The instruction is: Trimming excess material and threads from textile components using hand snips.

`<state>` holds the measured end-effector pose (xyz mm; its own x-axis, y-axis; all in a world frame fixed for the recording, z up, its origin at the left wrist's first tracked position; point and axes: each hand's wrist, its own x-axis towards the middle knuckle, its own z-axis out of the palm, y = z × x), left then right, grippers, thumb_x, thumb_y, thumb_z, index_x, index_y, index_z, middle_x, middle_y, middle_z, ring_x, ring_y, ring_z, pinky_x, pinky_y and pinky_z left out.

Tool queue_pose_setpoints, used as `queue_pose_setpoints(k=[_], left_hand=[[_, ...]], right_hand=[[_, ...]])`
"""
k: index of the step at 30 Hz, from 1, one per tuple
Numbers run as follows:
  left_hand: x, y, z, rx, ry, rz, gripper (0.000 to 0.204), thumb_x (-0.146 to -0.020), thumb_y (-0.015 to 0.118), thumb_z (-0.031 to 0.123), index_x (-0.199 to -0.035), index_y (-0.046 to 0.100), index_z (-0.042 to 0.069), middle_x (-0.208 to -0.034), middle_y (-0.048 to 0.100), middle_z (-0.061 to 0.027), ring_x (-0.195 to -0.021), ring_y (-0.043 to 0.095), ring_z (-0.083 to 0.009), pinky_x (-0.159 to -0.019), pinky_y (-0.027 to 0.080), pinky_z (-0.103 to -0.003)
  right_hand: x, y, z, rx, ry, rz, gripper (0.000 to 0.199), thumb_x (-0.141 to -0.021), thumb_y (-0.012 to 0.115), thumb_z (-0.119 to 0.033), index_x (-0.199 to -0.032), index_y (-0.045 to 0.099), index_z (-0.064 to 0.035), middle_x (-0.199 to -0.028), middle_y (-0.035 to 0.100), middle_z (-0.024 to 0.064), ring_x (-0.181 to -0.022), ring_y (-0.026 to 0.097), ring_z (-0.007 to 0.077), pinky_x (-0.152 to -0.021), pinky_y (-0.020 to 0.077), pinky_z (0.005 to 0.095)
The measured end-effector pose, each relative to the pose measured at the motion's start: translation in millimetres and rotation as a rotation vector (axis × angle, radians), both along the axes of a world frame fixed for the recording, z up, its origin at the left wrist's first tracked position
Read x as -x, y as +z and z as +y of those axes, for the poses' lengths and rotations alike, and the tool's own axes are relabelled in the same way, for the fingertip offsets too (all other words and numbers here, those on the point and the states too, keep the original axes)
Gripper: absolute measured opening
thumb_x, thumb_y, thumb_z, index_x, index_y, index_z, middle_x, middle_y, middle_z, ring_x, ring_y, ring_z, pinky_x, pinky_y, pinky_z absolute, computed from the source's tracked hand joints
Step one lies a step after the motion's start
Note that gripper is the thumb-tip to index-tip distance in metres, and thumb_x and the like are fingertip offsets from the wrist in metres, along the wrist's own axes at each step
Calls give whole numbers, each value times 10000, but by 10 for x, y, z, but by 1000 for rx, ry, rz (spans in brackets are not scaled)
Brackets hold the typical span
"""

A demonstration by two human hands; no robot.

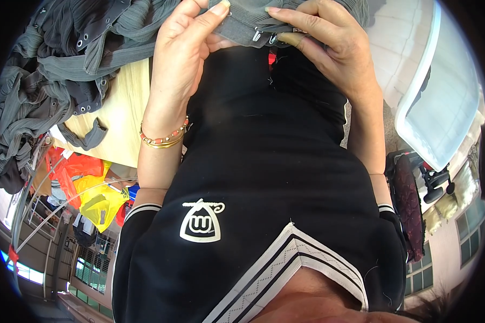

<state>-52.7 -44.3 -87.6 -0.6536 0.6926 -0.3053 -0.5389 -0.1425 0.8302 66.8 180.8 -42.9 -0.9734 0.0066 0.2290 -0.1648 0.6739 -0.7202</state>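
A grey ribbed garment is stretched between my two hands at the top of the view, and its far part runs out of the picture. My left hand grips the left side of its edge, thumb on top and fingers beneath the cloth. On the other side my right hand is closed on the same edge, with its thumb beside a small metal fastener. Close by on the band sits a second metal fastener. A bracelet of beads and gold circles my left wrist.
To the left, a heap of grey ribbed garments with metal eyelets covers part of a pale wooden tabletop. Red and yellow plastic bags are below it. A translucent plastic bin stands at the right, near a dark red quilted piece.
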Motion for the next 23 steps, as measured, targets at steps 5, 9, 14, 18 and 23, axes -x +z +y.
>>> queue_pose_setpoints(k=[5,9,14,18,23], left_hand=[[31,-35,-25,2,-24,-21,259,-1073,536,134,-1279,604,-8,-1175,721,-114,-1038,733,-190,-915,607,-365],[-120,253,166,276,-80,430,81,-1034,608,118,-1047,618,39,-930,662,-45,-796,659,-154,-724,536,-294],[-87,92,219,-325,-30,-112,132,-1076,554,167,-1085,612,49,-967,676,-21,-824,645,-87,-753,542,-252],[-84,182,145,58,22,-99,126,-1069,561,152,-1096,615,41,-965,674,-25,-827,649,-96,-758,540,-254],[22,-370,203,-738,-120,-142,145,-1068,566,162,-1106,610,30,-974,676,-33,-841,647,-94,-772,540,-259]], right_hand=[[21,-3,13,-57,29,14,379,-780,837,-137,-1151,765,-128,-860,611,50,-776,606,255,-678,478,364],[32,-40,22,-44,69,2,367,-782,835,-138,-1143,770,-137,-861,613,47,-776,607,250,-678,477,360],[14,-58,34,7,71,-9,340,-797,829,-144,-1132,774,-135,-854,616,48,-771,609,249,-676,482,357],[21,-53,19,-10,60,-22,335,-806,827,-149,-1136,772,-130,-851,616,53,-770,612,248,-672,487,354],[28,-37,5,-10,63,-31,341,-806,829,-151,-1141,772,-128,-853,616,55,-772,613,247,-675,491,353]])
